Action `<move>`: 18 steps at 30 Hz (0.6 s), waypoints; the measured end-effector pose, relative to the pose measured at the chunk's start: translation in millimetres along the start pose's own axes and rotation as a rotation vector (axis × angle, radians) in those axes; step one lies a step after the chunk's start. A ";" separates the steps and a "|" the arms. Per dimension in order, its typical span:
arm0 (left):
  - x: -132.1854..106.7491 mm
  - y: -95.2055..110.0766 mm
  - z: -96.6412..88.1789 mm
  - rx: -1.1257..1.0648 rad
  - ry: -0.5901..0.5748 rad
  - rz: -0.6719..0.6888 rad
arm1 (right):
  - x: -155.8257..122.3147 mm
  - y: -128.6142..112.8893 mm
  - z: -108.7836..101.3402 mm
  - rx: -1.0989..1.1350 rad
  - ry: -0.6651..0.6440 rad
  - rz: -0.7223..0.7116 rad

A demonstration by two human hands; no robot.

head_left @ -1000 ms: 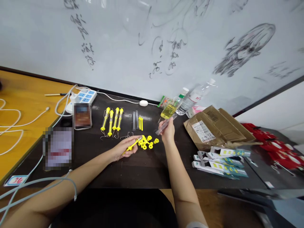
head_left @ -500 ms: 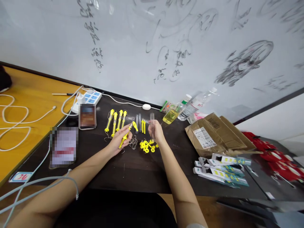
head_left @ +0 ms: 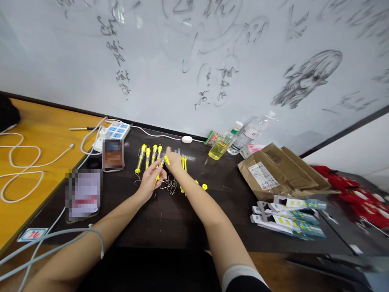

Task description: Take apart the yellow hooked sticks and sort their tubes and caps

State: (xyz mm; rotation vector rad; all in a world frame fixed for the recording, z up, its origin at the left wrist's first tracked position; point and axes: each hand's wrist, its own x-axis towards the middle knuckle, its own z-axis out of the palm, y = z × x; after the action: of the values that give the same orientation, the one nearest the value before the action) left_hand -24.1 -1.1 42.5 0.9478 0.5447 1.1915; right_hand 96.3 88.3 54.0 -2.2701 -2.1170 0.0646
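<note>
My left hand (head_left: 149, 178) is closed on a partly built yellow spring scale (head_left: 157, 177), its thin shaft slanting up between the fingers. A yellow end piece (head_left: 167, 160) shows just above, by my right hand. My right hand (head_left: 174, 160) reaches across, fingers curled; what they hold is hidden behind the hand. Several spring scales with clear tubes and yellow ends (head_left: 141, 158) lie in a row beyond my left hand. Wire hooks (head_left: 170, 185) lie loose between my arms. Yellow rods (head_left: 184, 162) and small yellow caps (head_left: 204, 186) show partly beyond my right forearm.
At the back stand an oil bottle (head_left: 218, 150) and a water bottle (head_left: 247, 136). A brown cardboard parcel (head_left: 273, 170) and several flattened boxes (head_left: 291, 217) are on the right. Phones (head_left: 83, 194), a power strip (head_left: 117, 132) and white cables (head_left: 22, 160) lie left.
My right hand, which held a clear tube upright, has moved left to beside my left hand. The tube is now hidden. My left hand keeps the spring scale.
</note>
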 end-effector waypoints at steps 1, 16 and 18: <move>-0.1 0.2 0.4 -0.001 -0.005 -0.003 | 1.9 -0.8 2.0 0.001 0.002 0.008; -3.9 -3.0 4.7 0.132 -0.214 -0.215 | -64.9 67.2 -9.2 0.917 0.155 -0.241; -5.6 -6.8 5.4 0.183 -0.283 -0.256 | -84.7 75.2 -2.5 1.190 0.093 -0.266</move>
State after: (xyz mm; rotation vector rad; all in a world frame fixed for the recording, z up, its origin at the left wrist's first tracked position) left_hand -18.1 -8.6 38.9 1.1434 0.5349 0.7716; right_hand 165.4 -1.5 52.8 -1.2432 -1.5712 0.8963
